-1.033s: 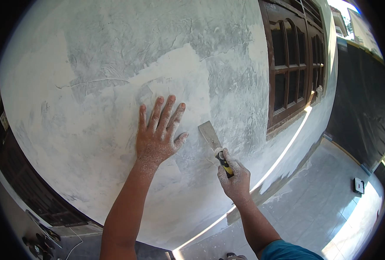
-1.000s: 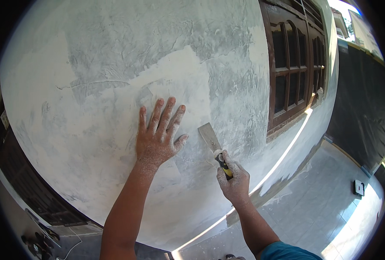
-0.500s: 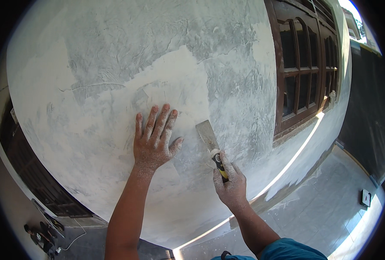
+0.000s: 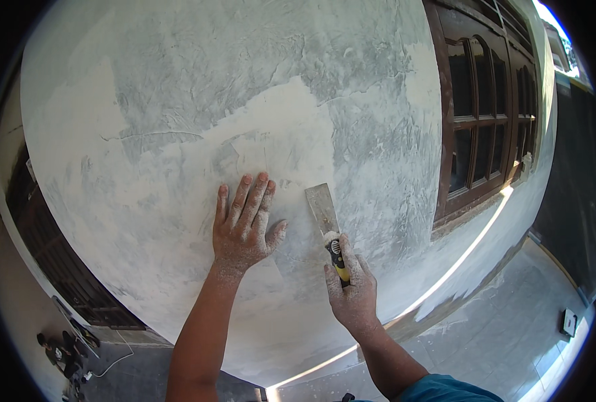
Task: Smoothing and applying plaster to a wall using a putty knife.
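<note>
A grey wall [image 4: 177, 87] patched with white filler fills most of the view. My left hand [image 4: 244, 224] lies flat against its whiter middle, fingers stretched upward and dusted with white powder. To its right, my right hand [image 4: 355, 295] is closed round the black and yellow handle of a putty knife [image 4: 322, 208]. The knife's flat metal blade points up and slightly left, close to the wall; whether its edge touches the surface I cannot tell. White paste clings where blade meets handle.
A brown wooden window [image 4: 479, 107] with glass panes is set in the wall at the right. Dark shutters [image 4: 63, 248] are at the left. Another person [image 4: 58, 352] is low at the far left, near a white cable [image 4: 117, 362]. A small box [image 4: 568, 323] stands on the tiled floor [image 4: 485, 335].
The view has shifted slightly, so the wall and window appear further right. My left hand has slid a little down the wall; the putty knife has moved slightly left relative to the wall.
</note>
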`<state>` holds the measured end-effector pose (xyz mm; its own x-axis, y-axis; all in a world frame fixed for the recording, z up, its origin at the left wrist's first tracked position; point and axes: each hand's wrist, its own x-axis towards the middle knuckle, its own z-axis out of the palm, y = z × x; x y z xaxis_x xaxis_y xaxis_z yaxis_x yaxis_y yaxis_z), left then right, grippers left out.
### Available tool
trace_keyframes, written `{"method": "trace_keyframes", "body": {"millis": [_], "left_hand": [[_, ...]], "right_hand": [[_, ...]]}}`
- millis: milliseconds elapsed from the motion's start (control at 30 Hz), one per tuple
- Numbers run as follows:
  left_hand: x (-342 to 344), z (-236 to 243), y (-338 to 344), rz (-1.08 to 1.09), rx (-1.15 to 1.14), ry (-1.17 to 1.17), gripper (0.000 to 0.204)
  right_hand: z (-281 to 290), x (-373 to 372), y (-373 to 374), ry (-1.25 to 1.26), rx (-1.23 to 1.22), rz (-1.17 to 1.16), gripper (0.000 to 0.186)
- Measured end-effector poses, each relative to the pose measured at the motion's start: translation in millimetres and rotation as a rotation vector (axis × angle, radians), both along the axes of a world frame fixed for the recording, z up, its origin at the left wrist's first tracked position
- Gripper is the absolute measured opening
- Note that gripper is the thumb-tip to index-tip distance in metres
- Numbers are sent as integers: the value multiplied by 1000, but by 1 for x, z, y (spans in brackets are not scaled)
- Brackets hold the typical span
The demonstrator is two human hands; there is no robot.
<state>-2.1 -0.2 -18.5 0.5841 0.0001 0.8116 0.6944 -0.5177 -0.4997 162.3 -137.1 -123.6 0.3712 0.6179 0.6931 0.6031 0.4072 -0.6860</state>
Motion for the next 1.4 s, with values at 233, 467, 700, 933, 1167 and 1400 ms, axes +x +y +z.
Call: {"method": "trace_keyframes", "body": {"millis": [233,467,700,933,1167,1400], "left_hand": [[-1,0,2,-6,13,-17,65],[0,-3,1,6,8,-16,66],[0,-1,1,20,2,-19,66],[0,-1,1,-7,16,-12,63],[-2,-1,-1,23,9,-22,64],[0,0,0,-4,10,-23,64]], "right_hand": [[-1,8,-4,5,13,12,62],[-9,18,-7,-36,20,-16,59],[-6,20,-7,-63,-24,-21,61],[-2,11,-8,-37,-20,-24,61],[24,2,-12,-2,-59,-24,61],[23,4,-12,-3,-74,-30,61]]}}
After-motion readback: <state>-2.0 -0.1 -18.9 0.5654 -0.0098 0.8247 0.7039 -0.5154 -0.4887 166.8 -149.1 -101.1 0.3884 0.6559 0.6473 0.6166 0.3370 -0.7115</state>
